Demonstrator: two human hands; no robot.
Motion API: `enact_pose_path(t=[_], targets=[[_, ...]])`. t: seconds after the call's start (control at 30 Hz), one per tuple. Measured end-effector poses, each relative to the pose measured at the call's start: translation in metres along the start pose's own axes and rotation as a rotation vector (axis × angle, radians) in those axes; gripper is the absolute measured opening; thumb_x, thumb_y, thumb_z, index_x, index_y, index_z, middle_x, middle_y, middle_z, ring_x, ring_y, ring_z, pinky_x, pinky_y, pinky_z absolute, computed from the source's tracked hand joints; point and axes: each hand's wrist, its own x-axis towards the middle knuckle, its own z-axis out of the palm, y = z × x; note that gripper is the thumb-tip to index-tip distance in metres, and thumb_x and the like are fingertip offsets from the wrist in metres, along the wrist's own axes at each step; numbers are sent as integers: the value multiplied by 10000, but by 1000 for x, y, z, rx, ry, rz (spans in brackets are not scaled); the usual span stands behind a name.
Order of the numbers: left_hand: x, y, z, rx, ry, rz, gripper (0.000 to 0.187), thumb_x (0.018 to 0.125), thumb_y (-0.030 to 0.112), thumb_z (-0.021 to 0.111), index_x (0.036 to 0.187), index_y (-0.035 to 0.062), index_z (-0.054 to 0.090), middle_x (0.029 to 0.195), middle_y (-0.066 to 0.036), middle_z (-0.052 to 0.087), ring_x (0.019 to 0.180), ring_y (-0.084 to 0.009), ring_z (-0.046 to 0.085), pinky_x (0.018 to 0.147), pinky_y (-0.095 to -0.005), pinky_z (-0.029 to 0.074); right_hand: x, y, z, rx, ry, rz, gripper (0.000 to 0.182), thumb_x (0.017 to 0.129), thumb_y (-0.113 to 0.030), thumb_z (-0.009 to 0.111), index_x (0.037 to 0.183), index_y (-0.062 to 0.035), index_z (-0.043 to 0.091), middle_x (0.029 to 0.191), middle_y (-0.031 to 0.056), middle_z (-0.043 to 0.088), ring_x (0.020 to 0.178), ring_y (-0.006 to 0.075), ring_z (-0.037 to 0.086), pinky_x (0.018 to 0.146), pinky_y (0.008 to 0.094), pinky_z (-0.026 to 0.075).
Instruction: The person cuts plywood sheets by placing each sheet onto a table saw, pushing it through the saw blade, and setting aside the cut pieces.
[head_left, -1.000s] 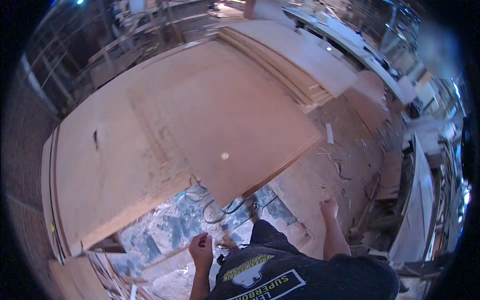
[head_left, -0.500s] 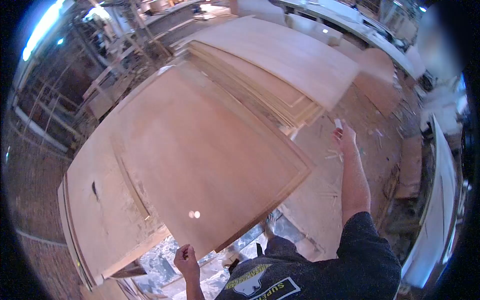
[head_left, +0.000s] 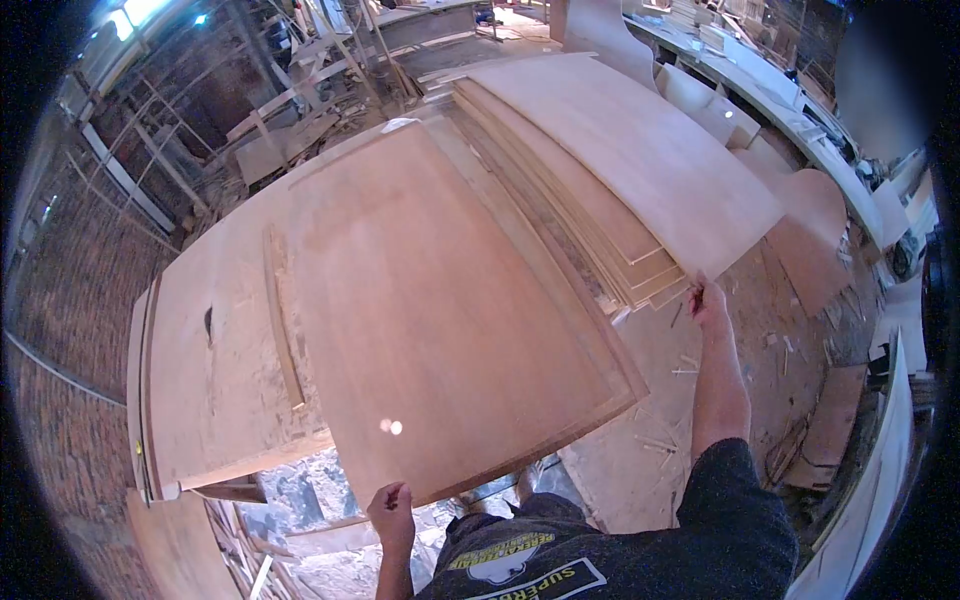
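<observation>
A broad reddish-brown plywood sheet point(head_left: 430, 310) lies in front of me on other boards. My left hand point(head_left: 391, 512) is at its near left corner, fingers curled together; whether they touch the sheet or hold anything is hidden. My right arm reaches forward. My right hand point(head_left: 706, 303) is closed at the near corner of a paler plywood sheet point(head_left: 630, 140), which lies over a stack of thin panels point(head_left: 590, 240). I cannot make out what is between its fingers.
A long wood strip point(head_left: 282, 320) lies on a wide board point(head_left: 215, 350) at left, which has a dark hole. Wood scraps point(head_left: 655, 445) litter the floor. A brick wall point(head_left: 70, 300) stands at left, and a long bench point(head_left: 760, 100) runs behind at right.
My view has shifted, and the boards sit lower and further right in it. My right hand has come to the paler sheet's corner; the small white piece in its fingers no longer shows.
</observation>
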Motion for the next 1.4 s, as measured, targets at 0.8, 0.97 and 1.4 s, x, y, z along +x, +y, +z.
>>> enact_pose_path(t=[0.8,0.97,1.4], targets=[[49,19,64,-897,-1051,-757,357,996,293,584,1195,-3,604,1119,-133,671,1049,-248,650,875,-381,556,-527,271,98,86,-626,522,342,1007,-343,546,1195,-59,578,1048,97,699,799,223,678,702,378,577],[40,-8,69,-786,-1025,-571,329,981,199,592,1234,-9,567,1123,-118,665,1018,-249,657,897,-404,559,-557,276,72,-415,-836,578,370,975,-337,623,1202,-47,661,1133,85,699,921,189,675,842,358,558],[31,-29,-29,-563,-810,-421,268,959,115,591,1167,-54,593,1096,-129,670,990,-221,663,894,-351,546,-394,47,-216,-1706,435,-649,457,890,-394,654,1198,-57,669,1193,176,662,1072,378,619,928,489,481]])
